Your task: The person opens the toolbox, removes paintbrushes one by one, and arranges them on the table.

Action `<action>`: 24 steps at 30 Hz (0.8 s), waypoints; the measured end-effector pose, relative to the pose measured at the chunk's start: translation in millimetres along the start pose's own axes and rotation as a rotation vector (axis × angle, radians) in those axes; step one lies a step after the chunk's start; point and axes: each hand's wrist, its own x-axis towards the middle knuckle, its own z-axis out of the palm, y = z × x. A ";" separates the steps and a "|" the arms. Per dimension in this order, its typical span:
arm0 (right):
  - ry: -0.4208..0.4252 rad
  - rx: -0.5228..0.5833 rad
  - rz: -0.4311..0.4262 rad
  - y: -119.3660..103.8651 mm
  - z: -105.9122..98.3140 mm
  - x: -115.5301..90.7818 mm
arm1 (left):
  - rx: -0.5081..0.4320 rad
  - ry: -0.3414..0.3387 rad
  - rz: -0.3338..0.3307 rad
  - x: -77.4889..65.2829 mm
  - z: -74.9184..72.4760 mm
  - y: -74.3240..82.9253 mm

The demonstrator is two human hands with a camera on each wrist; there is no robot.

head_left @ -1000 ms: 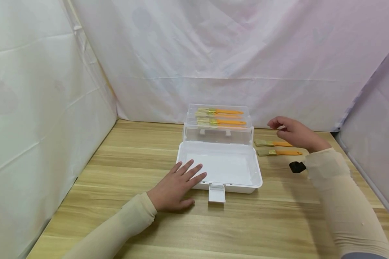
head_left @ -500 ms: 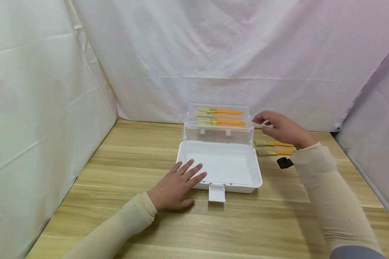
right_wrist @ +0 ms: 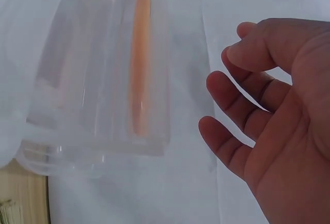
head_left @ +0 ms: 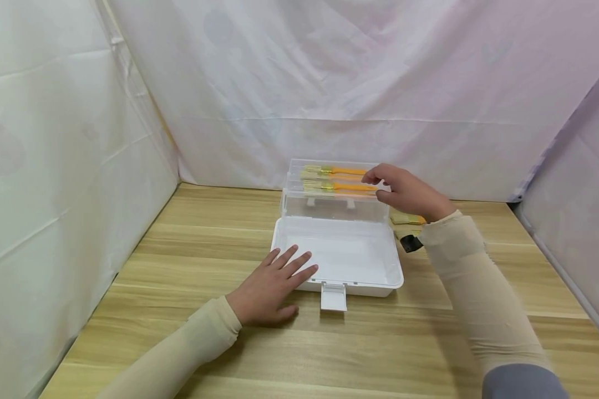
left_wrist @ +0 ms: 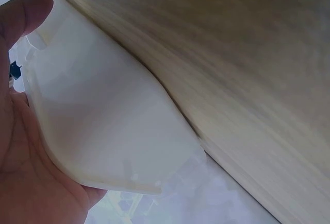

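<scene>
A white plastic box (head_left: 371, 290) stands unlatched, its bottom compartment bare. Behind it a raised clear tray (head_left: 293, 183) holds two paintbrushes, the rear paintbrush (head_left: 348, 171) and the front paintbrush (head_left: 351, 187), with orange handles pointing right. My left hand (head_left: 267, 291) rests on the box's front left rim with fingers spread; the left wrist view has the palm beside the box's outer wall (left_wrist: 103, 105). Above the tray's right end hovers my right hand (head_left: 413, 191), fingers loosely bent and holding nothing. In the right wrist view it is apart from an orange brush handle (right_wrist: 140, 69).
On the wooden table (head_left: 219, 221), right of the box, lie two more paintbrushes, mostly hidden by the right arm; bristles of one paintbrush (head_left: 406, 220) show. The box's latch (head_left: 333, 298) hangs down in front. White cloth (head_left: 329, 83) walls in the table.
My right hand has moved left, from above the paintbrushes on the table to above the tray's right end. The left hand and the box have stayed put.
</scene>
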 end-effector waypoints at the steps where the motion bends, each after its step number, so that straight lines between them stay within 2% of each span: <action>1: -0.003 0.001 0.001 -0.6 1.4 2.0 | 0.000 -0.001 0.000 0.1 0.1 0.2; 14: -0.049 -0.023 0.070 1.0 19.0 22.6 | -0.008 0.006 0.000 0.6 -1.4 3.1; 24: -0.077 -0.011 0.094 4.4 32.4 27.4 | -0.003 -0.007 -0.004 1.6 -0.9 4.5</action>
